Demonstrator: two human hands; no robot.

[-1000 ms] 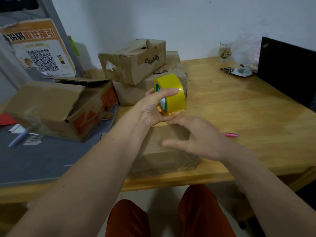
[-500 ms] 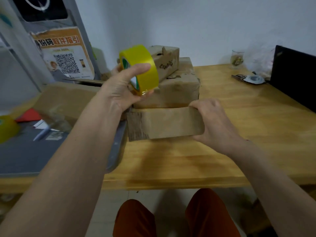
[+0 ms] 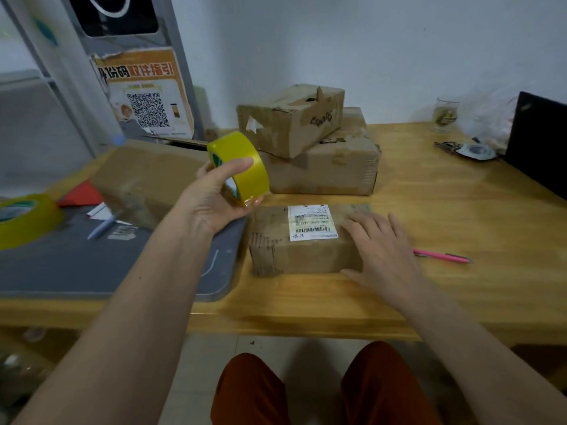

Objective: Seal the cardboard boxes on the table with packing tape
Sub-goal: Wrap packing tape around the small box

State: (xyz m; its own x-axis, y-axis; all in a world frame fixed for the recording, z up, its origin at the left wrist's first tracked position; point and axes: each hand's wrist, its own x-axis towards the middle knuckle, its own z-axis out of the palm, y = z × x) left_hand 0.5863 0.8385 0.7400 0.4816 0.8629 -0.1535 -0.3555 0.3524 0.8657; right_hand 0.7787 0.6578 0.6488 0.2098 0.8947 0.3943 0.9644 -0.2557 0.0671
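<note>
At the left edge of the frame a second tape roll is seen lying on a grey mat, with a pen and a red paper beside it. A large blurred box is set behind the mat.

Left of centre, a yellow roll is held up off the counter by the left hand; the grip is pinching it, thumb over the top and fingers under the rim.

The labelled box lies just below and to the right of that roll, at centre frame, its long axis running left to right. Its right end is covered by the right hand, which is laid flat with fingers spread and straight. No tape is seen drawn onto it yet. The left hand is judged the nearer to the box's left end, so the roll would need to be carried down and rightward.

Behind it, two boxes are stacked, the upper one tilted. At right a pink pen, keys and a glass are seen.

Counted: four boxes, two rolls, two pens.
</note>
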